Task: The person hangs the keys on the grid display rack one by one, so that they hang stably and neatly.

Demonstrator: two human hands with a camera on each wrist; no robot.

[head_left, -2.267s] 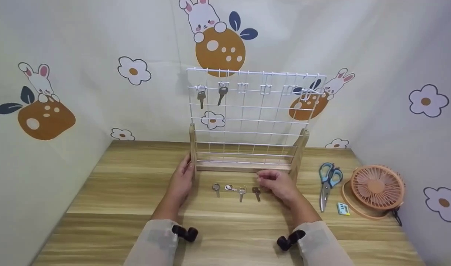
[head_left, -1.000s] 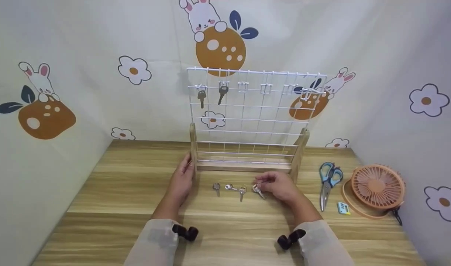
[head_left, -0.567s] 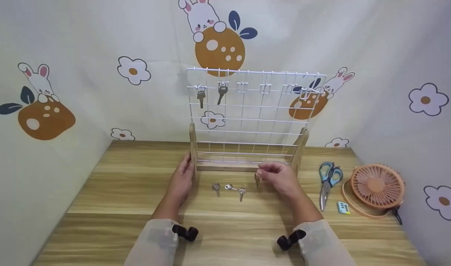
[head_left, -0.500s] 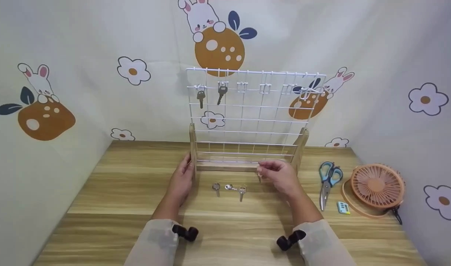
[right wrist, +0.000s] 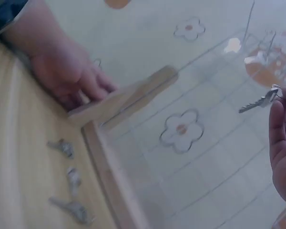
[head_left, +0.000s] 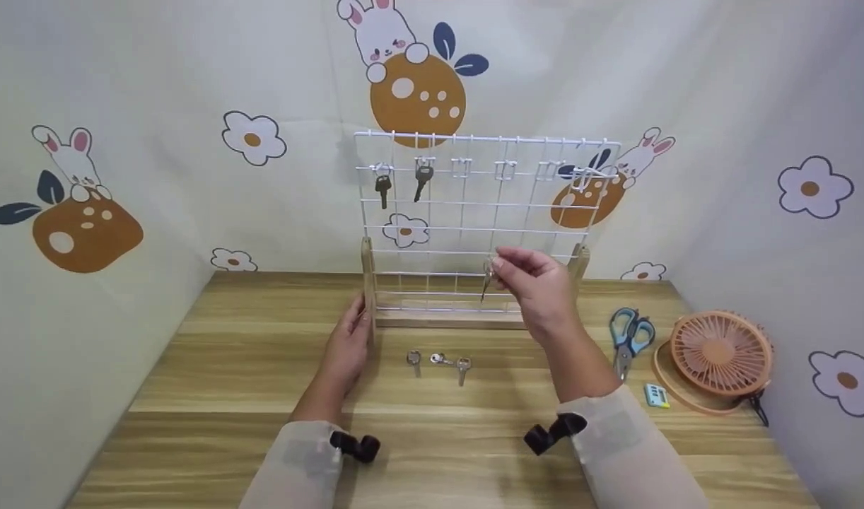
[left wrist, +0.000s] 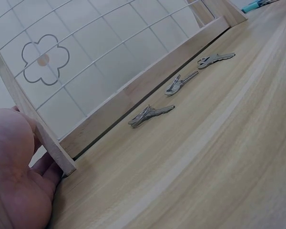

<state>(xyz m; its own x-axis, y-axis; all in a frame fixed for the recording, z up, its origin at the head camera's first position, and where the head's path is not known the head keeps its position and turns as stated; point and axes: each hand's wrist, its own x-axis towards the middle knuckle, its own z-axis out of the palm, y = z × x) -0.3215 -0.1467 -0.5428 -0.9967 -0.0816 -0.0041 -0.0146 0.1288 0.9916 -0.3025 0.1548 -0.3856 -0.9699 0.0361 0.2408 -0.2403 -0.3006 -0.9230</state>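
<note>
A white wire grid rack (head_left: 499, 227) on wooden legs stands in the middle of the table. My left hand (head_left: 348, 343) holds its left wooden leg near the bottom; in the left wrist view, part of those fingers is hidden behind the leg. My right hand (head_left: 545, 286) pinches a key (head_left: 486, 283) by its ring, in front of the lower grid, blade pointing down. Two keys (head_left: 383, 189) (head_left: 423, 182) hang from the left hooks, and further white hooks (head_left: 504, 170) to their right carry nothing. Three keys (left wrist: 152, 113) (left wrist: 181, 83) (left wrist: 214, 59) lie on the table before the rack.
Right of the rack lie scissors (head_left: 630, 339) with blue handles and a small light-blue gadget (head_left: 656, 396). Beside them stands an orange fan (head_left: 720, 350). A patterned cloth (head_left: 255, 212) hangs behind and around the wooden table (head_left: 227, 353).
My right hand has picked up the rightmost key from the table and raised it up in front of the grid. The left hand has stayed at the rack's leg.
</note>
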